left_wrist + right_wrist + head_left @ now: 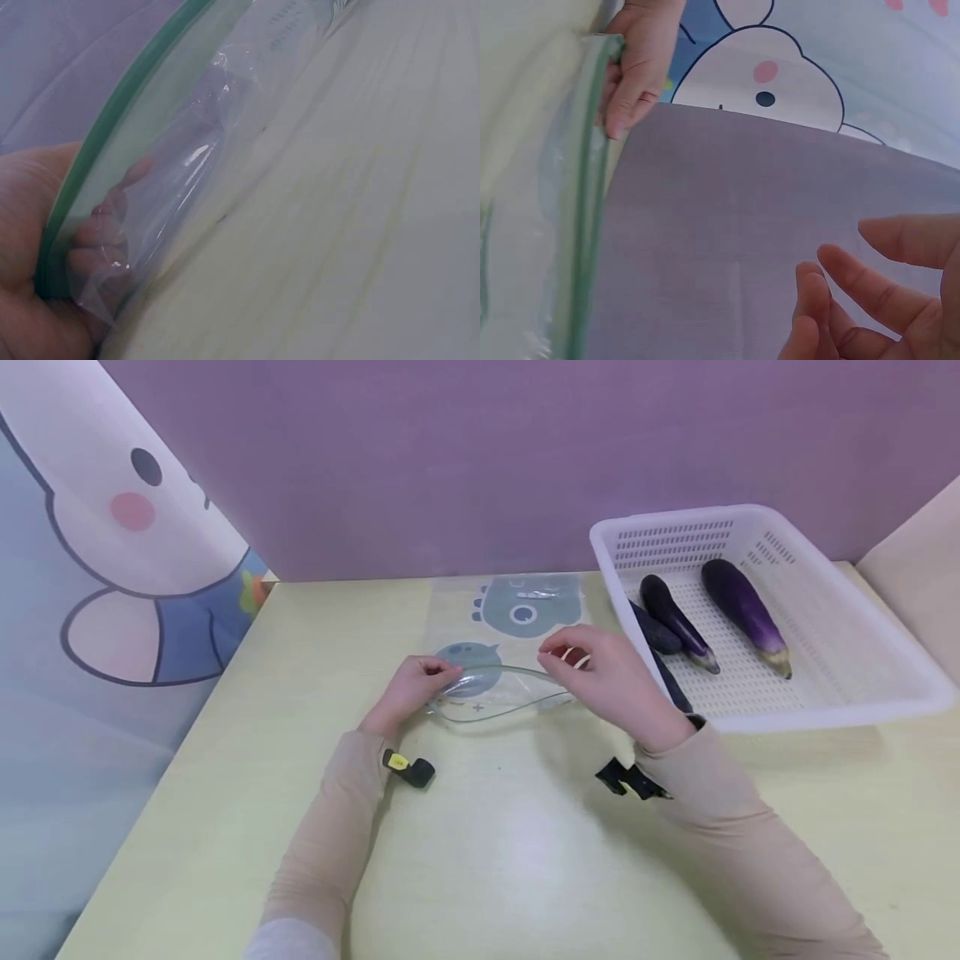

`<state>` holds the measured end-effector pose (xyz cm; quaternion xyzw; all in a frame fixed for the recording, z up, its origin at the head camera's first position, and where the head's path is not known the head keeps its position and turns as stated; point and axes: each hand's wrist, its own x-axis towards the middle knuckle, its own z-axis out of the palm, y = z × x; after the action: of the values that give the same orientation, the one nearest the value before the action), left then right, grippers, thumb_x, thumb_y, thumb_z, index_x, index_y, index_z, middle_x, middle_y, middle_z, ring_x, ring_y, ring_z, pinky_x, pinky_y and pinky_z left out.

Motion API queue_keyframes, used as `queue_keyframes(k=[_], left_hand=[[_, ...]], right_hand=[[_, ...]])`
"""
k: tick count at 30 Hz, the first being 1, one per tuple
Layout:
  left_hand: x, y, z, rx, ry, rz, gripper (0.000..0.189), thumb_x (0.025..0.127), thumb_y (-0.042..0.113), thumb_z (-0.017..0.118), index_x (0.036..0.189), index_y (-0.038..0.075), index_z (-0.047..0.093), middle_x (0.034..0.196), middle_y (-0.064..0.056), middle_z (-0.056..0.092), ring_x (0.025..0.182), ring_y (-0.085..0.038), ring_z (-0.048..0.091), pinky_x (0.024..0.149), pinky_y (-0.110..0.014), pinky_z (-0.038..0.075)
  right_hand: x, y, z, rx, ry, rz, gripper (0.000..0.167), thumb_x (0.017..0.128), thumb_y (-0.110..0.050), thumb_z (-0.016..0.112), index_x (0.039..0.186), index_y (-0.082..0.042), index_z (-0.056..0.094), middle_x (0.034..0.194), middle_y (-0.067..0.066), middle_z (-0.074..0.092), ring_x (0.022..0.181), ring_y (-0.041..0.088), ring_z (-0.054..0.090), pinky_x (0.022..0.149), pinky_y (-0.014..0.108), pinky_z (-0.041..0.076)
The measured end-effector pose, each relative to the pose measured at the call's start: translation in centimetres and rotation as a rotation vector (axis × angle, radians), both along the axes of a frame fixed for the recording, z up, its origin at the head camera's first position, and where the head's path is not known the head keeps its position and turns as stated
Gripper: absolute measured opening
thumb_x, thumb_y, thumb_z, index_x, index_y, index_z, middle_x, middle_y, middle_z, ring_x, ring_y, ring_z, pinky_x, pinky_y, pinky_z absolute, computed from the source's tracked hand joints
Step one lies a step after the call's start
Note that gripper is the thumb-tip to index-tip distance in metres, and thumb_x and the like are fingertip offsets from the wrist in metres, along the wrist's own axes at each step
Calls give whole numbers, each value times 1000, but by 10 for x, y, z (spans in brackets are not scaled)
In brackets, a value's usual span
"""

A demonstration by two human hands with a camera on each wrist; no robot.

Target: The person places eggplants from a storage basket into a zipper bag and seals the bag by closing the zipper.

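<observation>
Pale table [465, 843]; mid-frame, left hand [410, 692] pinches clear bag [491, 653]; its mouth [510, 669] runs rightward toward right hand [611, 677], fingers parted, empty.

Soft glare [534, 853] lit the pale yellow table [195, 827]. Behind the table rose a purple wall [420, 460]; left of the table, a light-blue wall [90, 760] bore a white cartoon figure [127, 550]; right of the table stood a beige wall [922, 560].
</observation>
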<state>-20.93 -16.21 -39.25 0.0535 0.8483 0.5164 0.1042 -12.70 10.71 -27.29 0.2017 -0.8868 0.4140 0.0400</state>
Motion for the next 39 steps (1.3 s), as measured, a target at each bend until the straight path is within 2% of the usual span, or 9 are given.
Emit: queue_keyframes(k=[5,12,16,20,26,30,32,35,39], left_hand=[[-1,1,0,-8,6,8,24,90,24,64,96,1,70,87,-1,62,87,-16,51,78,-26,41],[1,1,0,1,-4,10,25,90,23,64,95,0,69,83,1,62,86,-15,51,78,-26,41],[1,0,-2,6,-14,17,24,90,23,64,95,0,69,84,1,62,86,-15,52,79,-25,41],[0,1,-4,13,-12,21,24,90,23,64,95,0,69,86,0,63,87,-16,52,79,-26,41],[-1,2,-4,11,-19,21,25,90,24,64,96,1,69,88,-1,63,87,-16,52,80,-27,41],[-1,2,-4,-4,-15,18,25,90,25,64,96,1,69,90,-3,63,88,-17,52,80,-27,40],[-1,2,-3,-12,-11,18,25,90,26,64,96,1,69,91,-3,64,89,-17,52,80,-27,40],[0,2,-3,-13,-11,22,25,90,25,65,96,1,69,92,-3,64,89,-16,52,81,-27,40],[-1,3,-2,-8,-11,27,25,90,25,65,96,2,69,89,-2,64,88,-16,52,80,-27,41]], right_hand=[[4,9,20,10,-28,5,17,93,-16,59,101,-6,70,95,8,68,84,18,60,76,33,50],[3,25,41,33,-120,9,24,94,-27,58,106,-9,70,95,6,68,87,16,58,80,33,47],[2,35,50,56,-115,1,24,94,-27,58,105,-8,69,96,7,68,87,16,58,79,29,46],[-3,46,56,94,-89,-36,21,93,-26,60,102,-10,70,92,5,68,82,14,56,72,22,44],[-21,74,57,77,-152,-95,25,92,-32,61,105,-12,70,85,-8,66,74,10,52,65,20,41],[-30,94,52,48,-189,-106,25,93,-32,59,101,-11,69,79,-14,64,78,7,56,68,18,42],[-34,103,50,43,-211,-114,25,93,-33,59,100,-11,68,79,-15,64,78,6,57,70,17,44],[-41,116,47,52,-251,-118,30,94,-37,57,108,-12,67,84,-14,65,81,4,59,72,15,45],[-58,135,42,-9,-333,-103,19,95,-34,56,102,-21,67,84,-14,65,77,2,59,71,15,49]])
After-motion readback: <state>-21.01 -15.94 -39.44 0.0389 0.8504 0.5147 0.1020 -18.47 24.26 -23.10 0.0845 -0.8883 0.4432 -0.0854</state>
